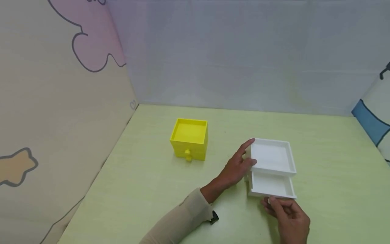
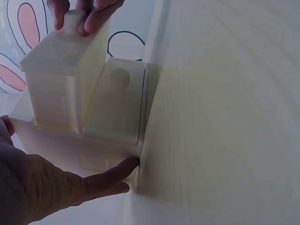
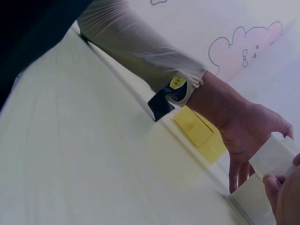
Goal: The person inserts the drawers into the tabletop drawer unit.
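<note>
A white two-drawer box [image 1: 272, 156] with a shallow tray top stands on the right part of the table. Its upper drawer [image 1: 271, 184] is pulled out toward the person, and the inside looks bare. My right hand [image 1: 290, 217] pinches that drawer's knob [image 2: 73, 18] between thumb and fingers. Against the box's left side lies my left hand [image 1: 237, 166], fingers straight, with a thumb and finger at the top rim. Below, the lower drawer [image 2: 115, 103] sits closed, its round knob showing in the left wrist view.
A yellow box [image 1: 189, 139] of similar shape, with knobs on its front, stands left of the white one. The pale table [image 1: 146, 189] meets a grey back wall [image 1: 243, 57] and a cartoon-printed left wall [image 1: 61, 112].
</note>
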{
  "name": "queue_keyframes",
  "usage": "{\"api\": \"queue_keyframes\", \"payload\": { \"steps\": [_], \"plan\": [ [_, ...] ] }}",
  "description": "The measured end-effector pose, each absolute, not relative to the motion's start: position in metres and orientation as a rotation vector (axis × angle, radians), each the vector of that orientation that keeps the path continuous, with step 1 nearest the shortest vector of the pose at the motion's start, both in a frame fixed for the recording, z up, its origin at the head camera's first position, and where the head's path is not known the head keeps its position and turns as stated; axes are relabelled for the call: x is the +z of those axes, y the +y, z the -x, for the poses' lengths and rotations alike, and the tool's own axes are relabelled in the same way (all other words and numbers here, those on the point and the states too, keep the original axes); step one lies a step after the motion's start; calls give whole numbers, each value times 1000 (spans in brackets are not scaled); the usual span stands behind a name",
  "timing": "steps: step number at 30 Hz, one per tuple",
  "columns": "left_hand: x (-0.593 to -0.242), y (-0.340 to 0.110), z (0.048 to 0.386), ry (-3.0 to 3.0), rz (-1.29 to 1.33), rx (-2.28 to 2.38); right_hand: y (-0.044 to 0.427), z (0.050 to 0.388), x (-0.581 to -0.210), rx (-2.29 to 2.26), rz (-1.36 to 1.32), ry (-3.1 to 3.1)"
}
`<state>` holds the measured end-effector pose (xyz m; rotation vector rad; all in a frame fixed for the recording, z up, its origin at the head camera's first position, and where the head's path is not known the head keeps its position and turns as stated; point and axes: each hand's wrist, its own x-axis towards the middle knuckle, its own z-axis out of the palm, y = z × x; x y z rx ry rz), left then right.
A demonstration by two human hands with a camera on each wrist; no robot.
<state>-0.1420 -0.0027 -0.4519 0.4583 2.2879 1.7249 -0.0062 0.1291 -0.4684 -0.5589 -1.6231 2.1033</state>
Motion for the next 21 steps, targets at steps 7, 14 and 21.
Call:
{"api": "queue_keyframes", "payload": {
  "steps": [7,14,21],
  "plan": [
    [-449,-1,142,2277,-456,1727,131,11,-466,2111,560,-1637],
    [-450,-1,142,2288,-451,1732,131,14,-465,2134,584,-1656],
    [-450,-1,142,2288,-449,1741,132,16,-467,2164,563,-1682]
  ]
}}
